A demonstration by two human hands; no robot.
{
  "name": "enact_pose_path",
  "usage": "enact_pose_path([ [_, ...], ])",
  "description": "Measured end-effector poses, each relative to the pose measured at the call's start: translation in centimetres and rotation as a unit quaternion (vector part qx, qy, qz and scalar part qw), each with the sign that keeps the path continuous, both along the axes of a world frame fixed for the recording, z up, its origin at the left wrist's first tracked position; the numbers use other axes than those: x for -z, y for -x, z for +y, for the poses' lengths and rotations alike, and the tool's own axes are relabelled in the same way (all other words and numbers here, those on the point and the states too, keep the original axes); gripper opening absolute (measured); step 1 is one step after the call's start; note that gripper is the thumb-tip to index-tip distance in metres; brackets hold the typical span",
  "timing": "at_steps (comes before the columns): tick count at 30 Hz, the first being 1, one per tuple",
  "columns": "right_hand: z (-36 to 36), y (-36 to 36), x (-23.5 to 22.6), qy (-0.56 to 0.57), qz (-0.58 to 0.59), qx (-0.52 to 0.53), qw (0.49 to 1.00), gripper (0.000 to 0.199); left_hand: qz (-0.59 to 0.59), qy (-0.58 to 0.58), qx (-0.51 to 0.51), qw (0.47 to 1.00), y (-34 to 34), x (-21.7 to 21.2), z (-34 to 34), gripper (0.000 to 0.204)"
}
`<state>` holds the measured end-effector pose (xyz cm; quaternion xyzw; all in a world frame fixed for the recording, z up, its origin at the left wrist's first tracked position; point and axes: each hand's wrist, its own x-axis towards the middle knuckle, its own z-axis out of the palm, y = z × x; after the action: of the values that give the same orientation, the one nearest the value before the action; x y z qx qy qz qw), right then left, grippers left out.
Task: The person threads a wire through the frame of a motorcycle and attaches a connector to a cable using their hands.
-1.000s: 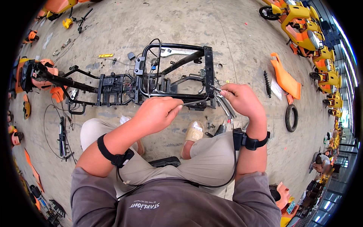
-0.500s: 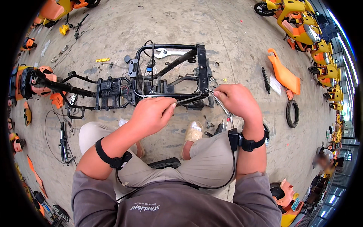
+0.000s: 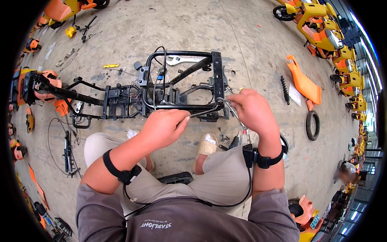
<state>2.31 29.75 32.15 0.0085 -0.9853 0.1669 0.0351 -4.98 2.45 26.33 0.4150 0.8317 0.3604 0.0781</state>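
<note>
Two bare hands worked over a stripped black steel scooter frame [image 3: 161, 94] that lay on the grey concrete floor [image 3: 250, 36] in front of a seated person. At the far left, the frame's front end carried an orange plastic body panel [image 3: 47, 80], and a coil of thin black wire [image 3: 56, 137] lay on the floor below it, beside a dark long tool [image 3: 67, 151]. A small yellow part [image 3: 110, 65] sat on the floor just above the frame's narrow middle section.

The left hand [image 3: 163, 129], with a black strap around its forearm, was clenched on one end of a thin grey cable [image 3: 209, 109], pinching it between thumb and fingers just below the frame's lower rail. The cable ran rightward along that rail, touching it, and bent upward near the rear corner of the frame. A silver open-ended wrench [image 3: 183, 60] rested across the frame's upper rail.

The right hand [image 3: 252, 113], with a black strap and small device at its wrist, was closed around the other end of the same cable just beside the frame's rear upright, the cable hanging down below its fingers.

Further right, a black ridged strip [image 3: 284, 88] lay on the floor, then a long orange plastic fairing panel [image 3: 303, 82] and a small black rubber tyre [image 3: 312, 125]. Yellow and orange scooters [image 3: 318, 24] stood in a row along the far right edge.
</note>
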Motion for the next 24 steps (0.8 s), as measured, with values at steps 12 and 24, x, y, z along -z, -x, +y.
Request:
enact_pose_path([
  [12,-0.5,0.1,0.4,-0.030,0.020,-0.009,0.999,0.017,-0.010,-0.003,0.004,1.000,0.1,0.0,-0.1,0.016],
  [24,-1.3,0.2,0.2,-0.120,0.036,-0.036,0.991,0.020,-0.012,0.006,0.006,1.000,0.1,0.0,0.0,0.018],
])
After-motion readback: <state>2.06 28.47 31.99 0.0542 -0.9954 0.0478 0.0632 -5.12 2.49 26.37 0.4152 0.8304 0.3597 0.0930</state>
